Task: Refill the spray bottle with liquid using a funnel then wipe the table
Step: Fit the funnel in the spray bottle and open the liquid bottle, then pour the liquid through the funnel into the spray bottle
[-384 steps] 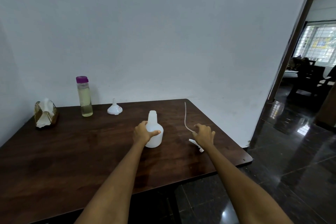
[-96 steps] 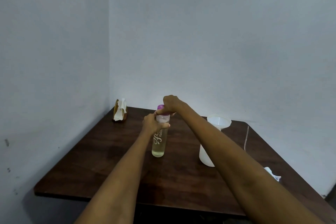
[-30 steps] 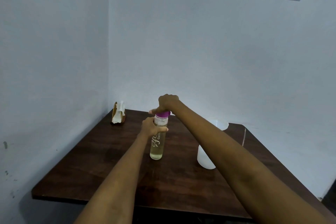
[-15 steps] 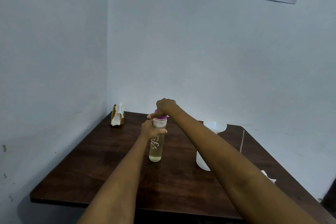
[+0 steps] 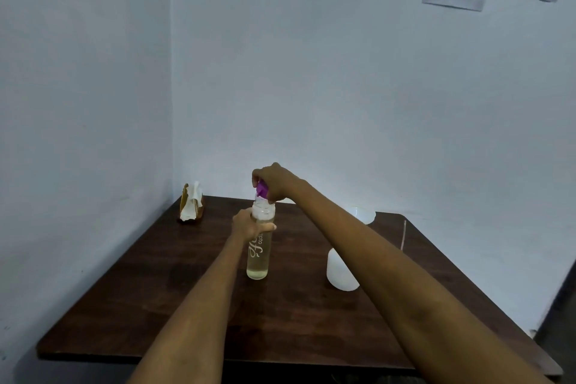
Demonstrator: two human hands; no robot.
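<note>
nearest the viewer, the left hand (image 5: 249,225) gripped the clear bottle (image 5: 258,254) upright mid-table. above it, the right hand (image 5: 271,181) pinched the purple cap (image 5: 261,189), tilted off the mouth. lifting it straight and steadying the bottle would likely avoid spills; the funnel (image 5: 363,214) sat beyond in the spray bottle (image 5: 338,273).

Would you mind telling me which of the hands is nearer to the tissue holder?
Left. The left hand grips the bottle nearer the tissue holder; the right hand holds the purple cap farther right.
</note>
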